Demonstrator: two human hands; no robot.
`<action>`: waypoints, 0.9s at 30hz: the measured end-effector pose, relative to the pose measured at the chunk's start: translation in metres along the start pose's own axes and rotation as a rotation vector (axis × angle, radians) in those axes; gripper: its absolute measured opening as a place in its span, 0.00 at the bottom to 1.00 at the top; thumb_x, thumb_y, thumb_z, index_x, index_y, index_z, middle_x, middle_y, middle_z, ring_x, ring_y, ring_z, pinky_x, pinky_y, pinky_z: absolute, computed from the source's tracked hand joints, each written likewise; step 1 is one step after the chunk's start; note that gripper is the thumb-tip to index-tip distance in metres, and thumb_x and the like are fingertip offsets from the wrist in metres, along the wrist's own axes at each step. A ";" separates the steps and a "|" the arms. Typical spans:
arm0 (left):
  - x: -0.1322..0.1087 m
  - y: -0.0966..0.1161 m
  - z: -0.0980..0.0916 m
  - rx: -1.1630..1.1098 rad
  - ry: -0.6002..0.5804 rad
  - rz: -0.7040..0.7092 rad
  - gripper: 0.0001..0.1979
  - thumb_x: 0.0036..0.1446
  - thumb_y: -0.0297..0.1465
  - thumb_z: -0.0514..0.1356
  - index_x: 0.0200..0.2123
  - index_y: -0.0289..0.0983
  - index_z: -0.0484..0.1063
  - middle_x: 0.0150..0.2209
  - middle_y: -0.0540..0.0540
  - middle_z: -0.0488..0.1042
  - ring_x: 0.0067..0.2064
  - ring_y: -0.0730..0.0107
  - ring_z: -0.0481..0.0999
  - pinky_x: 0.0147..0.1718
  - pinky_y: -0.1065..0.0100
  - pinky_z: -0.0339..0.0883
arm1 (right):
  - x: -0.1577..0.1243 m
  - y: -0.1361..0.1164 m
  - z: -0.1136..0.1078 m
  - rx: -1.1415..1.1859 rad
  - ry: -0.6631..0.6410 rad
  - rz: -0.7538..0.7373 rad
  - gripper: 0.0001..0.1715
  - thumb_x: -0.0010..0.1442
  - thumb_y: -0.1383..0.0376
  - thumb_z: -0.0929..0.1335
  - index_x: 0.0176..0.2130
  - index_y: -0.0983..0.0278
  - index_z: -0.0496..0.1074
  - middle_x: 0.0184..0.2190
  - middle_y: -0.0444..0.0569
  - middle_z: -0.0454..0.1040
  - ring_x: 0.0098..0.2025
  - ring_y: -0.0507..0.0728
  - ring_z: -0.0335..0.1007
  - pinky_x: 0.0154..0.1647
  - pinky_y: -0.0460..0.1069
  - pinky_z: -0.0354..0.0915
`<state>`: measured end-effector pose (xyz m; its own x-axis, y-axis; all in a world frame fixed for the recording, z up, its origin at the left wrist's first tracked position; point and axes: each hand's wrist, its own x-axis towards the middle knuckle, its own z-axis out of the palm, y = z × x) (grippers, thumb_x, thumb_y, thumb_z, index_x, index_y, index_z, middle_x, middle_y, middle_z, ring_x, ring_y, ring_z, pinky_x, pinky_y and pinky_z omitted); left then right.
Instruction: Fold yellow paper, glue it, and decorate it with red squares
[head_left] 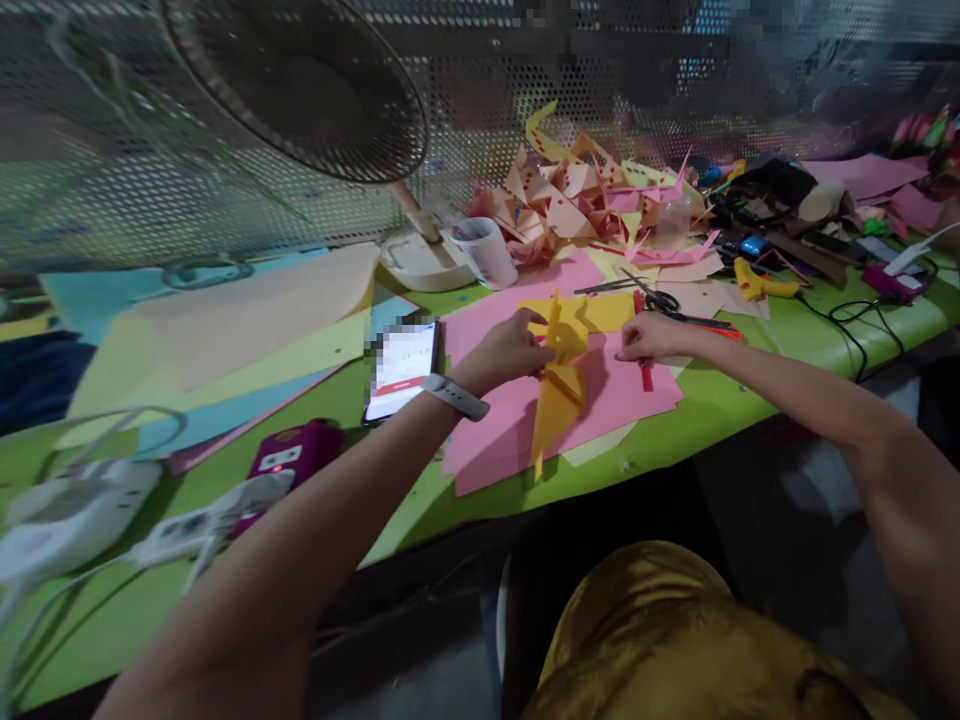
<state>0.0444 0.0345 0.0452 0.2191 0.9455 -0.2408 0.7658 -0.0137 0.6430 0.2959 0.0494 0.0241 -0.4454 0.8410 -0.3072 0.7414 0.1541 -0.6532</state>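
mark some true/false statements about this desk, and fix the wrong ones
1. The left hand is touching folded yellow paper. True.
2. The watch is on the right wrist. False: the watch is on the left wrist.
3. The phone lies to the left of the pink sheets. True.
4. The right hand grips the scissors. False: the scissors lie beyond the right hand.
5. The tabletop is blue. False: the tabletop is green.
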 end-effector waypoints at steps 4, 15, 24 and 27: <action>-0.012 -0.010 -0.009 -0.224 0.063 -0.053 0.41 0.52 0.22 0.63 0.68 0.29 0.52 0.23 0.53 0.73 0.24 0.68 0.76 0.24 0.71 0.72 | -0.008 0.013 -0.020 -0.336 0.170 -0.015 0.10 0.59 0.66 0.74 0.27 0.66 0.73 0.27 0.47 0.78 0.30 0.52 0.74 0.30 0.45 0.61; -0.015 -0.012 0.000 -0.512 0.158 -0.132 0.41 0.58 0.20 0.60 0.71 0.31 0.46 0.22 0.54 0.73 0.21 0.70 0.76 0.23 0.72 0.73 | -0.003 -0.049 0.038 0.424 0.053 0.081 0.27 0.59 0.45 0.73 0.28 0.66 0.71 0.21 0.46 0.75 0.17 0.47 0.65 0.14 0.42 0.56; -0.024 -0.017 0.014 -0.411 0.096 -0.142 0.39 0.59 0.24 0.59 0.71 0.31 0.46 0.27 0.51 0.75 0.25 0.69 0.78 0.27 0.70 0.74 | 0.017 -0.046 0.050 0.421 0.109 0.069 0.14 0.59 0.69 0.74 0.27 0.65 0.68 0.17 0.39 0.68 0.19 0.48 0.64 0.22 0.44 0.60; -0.028 -0.031 0.021 -0.110 0.248 0.125 0.26 0.61 0.30 0.59 0.62 0.34 0.66 0.33 0.45 0.78 0.29 0.67 0.78 0.31 0.65 0.75 | 0.009 -0.048 0.048 0.216 0.166 0.031 0.09 0.58 0.71 0.73 0.29 0.66 0.70 0.24 0.43 0.73 0.26 0.49 0.68 0.26 0.45 0.60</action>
<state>0.0270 0.0020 0.0166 0.1428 0.9895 0.0221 0.6688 -0.1129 0.7348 0.2318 0.0249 0.0195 -0.3227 0.9198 -0.2232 0.6211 0.0278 -0.7832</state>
